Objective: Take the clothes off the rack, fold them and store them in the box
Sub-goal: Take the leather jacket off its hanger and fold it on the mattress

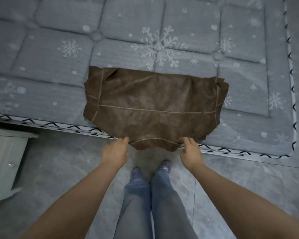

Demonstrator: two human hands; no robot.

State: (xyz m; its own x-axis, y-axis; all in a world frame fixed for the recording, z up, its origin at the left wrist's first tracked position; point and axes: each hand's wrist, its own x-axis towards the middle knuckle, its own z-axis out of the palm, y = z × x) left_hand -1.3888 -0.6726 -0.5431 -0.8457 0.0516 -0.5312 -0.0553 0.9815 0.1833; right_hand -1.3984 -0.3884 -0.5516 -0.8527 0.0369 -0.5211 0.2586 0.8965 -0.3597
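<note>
Brown garment (150, 104), partly folded, lying flat on the near part of a grey mattress (59, 66) printed with snowflakes; its near hem hangs a little over the mattress edge. Pale seam lines cross the cloth. At the garment's right end several layers are stacked, and what lies beneath the top layer is hidden. What kind of garment it is cannot be told from its folded shape.

Left hand (115, 151) and right hand (190, 151) each pinch the near hem between thumb and curled fingers, one toward each corner; the fingertips are partly tucked behind the cloth.

Edge trim (291, 83), white with dark zigzag marks, runs along the near and right sides of the mattress.

A pale cabinet (5, 161) stands at the near left, cut off by the frame edge. Below the hands, legs in grey trousers (136, 204) and two feet stand on a grey floor (248, 187).
</note>
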